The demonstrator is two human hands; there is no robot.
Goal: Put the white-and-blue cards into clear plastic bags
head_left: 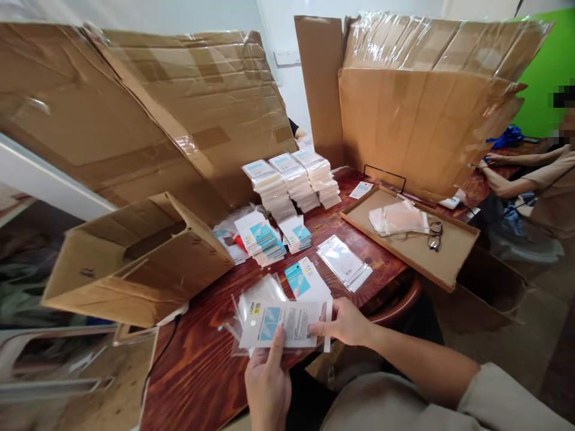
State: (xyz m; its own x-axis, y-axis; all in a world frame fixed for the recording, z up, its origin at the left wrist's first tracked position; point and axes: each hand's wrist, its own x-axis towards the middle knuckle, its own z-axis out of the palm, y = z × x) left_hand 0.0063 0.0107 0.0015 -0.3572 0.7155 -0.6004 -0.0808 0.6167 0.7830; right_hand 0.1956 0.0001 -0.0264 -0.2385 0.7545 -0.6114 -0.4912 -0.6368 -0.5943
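Note:
A white and blue printed card (pixel 294 317) is held between my two hands low in the middle, with clear plastic around its edges. My left hand (pixel 269 377) grips the lower side, thumb lying on the printed face. At the right end, my right hand (pixel 345 323) pinches the card and a pale strip with thumb and fingers. Clear plastic sleeves (pixel 265 293) lie fanned out just behind. Beyond the card rest several loose printed cards (pixel 305 278), and to their right a small pile of sleeved cards (pixel 344 263).
Tall stacks of packed cards (pixel 281 188) stand at the back, with shorter card piles (pixel 260 239) in front. An open cardboard box (pixel 179 269) is on the left. A shallow cardboard tray (pixel 444 263) on the right holds plastic sleeves (pixel 398 218) and glasses (pixel 434 236). Another person's arms (pixel 512 179) show far right.

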